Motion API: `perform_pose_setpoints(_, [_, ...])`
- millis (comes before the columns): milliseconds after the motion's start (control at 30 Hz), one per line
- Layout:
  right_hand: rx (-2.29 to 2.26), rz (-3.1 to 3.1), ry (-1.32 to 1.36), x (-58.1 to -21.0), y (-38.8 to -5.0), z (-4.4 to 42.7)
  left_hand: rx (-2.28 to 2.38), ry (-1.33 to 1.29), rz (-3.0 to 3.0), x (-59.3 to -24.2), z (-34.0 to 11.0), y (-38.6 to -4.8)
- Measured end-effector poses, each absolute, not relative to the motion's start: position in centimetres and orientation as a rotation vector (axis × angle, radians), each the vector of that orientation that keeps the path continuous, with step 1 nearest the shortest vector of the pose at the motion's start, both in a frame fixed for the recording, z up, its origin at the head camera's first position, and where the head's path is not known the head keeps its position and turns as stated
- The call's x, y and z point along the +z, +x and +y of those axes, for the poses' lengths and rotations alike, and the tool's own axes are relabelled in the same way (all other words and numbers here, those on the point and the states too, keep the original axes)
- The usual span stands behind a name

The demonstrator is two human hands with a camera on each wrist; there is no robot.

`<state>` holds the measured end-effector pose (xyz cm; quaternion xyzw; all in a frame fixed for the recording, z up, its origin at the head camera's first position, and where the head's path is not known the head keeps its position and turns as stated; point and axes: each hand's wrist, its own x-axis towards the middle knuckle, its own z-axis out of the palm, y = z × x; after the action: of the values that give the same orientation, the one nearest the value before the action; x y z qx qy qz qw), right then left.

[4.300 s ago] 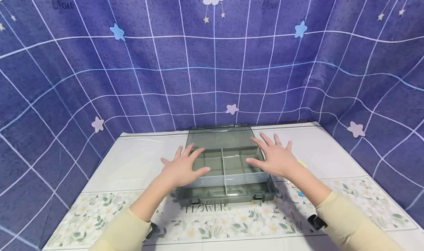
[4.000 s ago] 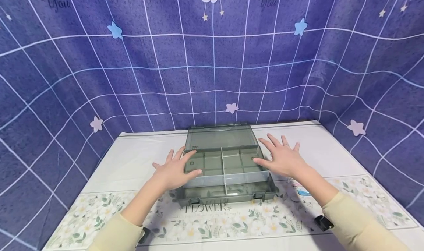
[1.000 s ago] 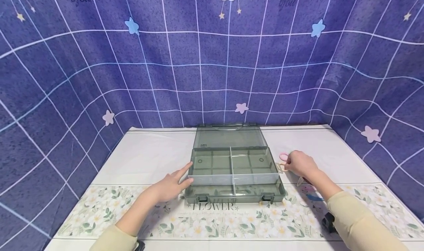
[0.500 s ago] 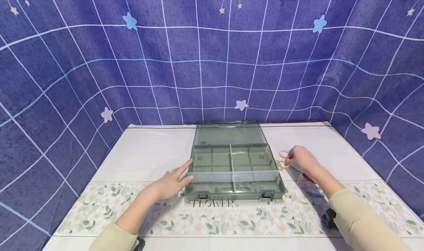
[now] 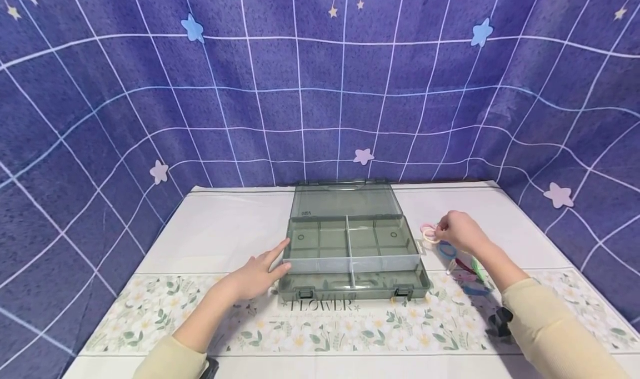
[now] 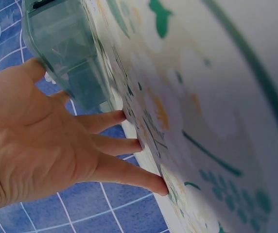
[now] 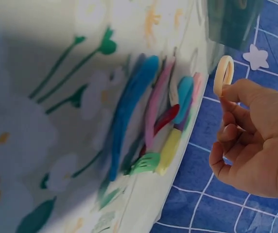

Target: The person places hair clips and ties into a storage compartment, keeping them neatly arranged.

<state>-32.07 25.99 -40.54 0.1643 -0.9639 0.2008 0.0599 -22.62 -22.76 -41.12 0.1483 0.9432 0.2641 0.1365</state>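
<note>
Cream ring [image 7: 220, 75] pinched by R hand [image 5: 460, 232]; box [image 5: 320, 248] touched by spread L hand [image 5: 255, 277], approx. 8 o'clock; col. bands [image 7: 128, 104] strewn approx. 4.

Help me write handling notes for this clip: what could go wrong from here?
The right hand pinches the cream hair tie only near one end, so it might slip free. The left hand has fingertips at the left side of the plastic organizer box; a push there could shift it. The colorful hair accessories lie close together, some overlapping, so reaching for one might drag another along.
</note>
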Motion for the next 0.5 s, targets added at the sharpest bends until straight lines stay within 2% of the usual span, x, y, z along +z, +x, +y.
perform_pose_setpoints(500, [0.682, -2.786, 0.559, -38.2, -32.6, 23.9, 0.778, 0.45, 2.735, -41.2, -22.8, -22.5])
